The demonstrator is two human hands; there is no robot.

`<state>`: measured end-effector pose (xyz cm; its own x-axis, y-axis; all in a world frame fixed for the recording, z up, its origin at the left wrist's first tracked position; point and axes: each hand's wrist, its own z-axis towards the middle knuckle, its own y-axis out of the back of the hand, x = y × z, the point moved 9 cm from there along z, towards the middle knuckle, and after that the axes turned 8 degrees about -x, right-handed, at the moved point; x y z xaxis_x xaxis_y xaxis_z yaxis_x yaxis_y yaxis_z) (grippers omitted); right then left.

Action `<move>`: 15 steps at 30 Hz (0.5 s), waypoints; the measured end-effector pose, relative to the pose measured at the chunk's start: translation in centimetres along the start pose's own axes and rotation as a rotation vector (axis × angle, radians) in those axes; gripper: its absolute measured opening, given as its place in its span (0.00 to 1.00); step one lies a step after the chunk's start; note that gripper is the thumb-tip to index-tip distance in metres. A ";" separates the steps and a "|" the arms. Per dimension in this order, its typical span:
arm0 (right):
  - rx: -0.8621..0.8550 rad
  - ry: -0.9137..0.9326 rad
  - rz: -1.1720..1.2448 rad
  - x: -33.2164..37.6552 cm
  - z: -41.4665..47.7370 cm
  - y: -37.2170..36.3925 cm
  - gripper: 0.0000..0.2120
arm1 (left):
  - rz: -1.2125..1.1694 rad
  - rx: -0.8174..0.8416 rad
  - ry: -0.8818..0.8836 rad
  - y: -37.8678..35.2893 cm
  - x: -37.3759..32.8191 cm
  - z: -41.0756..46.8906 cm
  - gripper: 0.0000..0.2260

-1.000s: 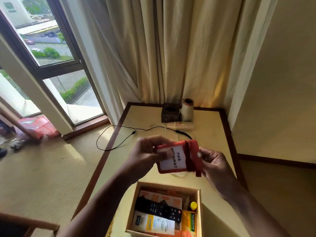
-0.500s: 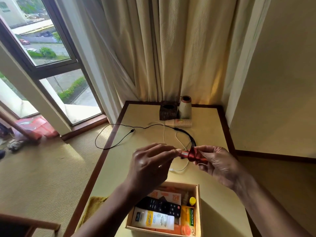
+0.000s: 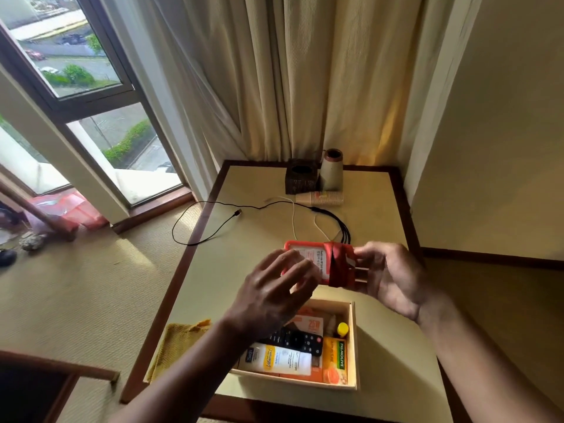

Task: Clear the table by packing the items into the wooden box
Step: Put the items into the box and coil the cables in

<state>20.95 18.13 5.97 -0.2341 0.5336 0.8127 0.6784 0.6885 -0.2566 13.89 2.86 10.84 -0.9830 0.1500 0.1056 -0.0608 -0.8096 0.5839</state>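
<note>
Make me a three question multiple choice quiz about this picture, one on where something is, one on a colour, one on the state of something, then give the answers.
1. Where does the stack of paper cups lie?
A. on the table in front of the vase
B. inside the wooden box
C. on the carpet

2. What colour is the card holder with its strap wound round it?
A. blue
B. red
C. green

3. What is the state of the wooden box?
A. shut with a lid
B. open and empty
C. open, with items inside

Answers: 1 A, the cups lie on their side near the vase. 2 B, holder and strap are red, held in the right hand. 3 C, the remote and soap box show inside.
</note>
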 end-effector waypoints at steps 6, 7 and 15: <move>-0.123 0.001 -0.229 -5.3 0.1 1.1 0.14 | -0.082 0.227 0.017 -3.2 -2.2 -5.9 0.15; -0.160 0.008 -0.298 -6.1 0.3 1.6 0.13 | -0.104 0.292 0.031 -3.8 -2.6 -7.0 0.14; -0.130 0.131 -0.974 -9.0 1.0 2.3 0.05 | -0.048 0.387 0.783 -5.1 4.6 -15.6 0.13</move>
<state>23.93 15.41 -2.48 -0.6570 -0.3006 0.6914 0.3036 0.7340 0.6075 6.97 -1.16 -4.16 -0.8256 -0.3696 -0.4263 -0.1817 -0.5412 0.8211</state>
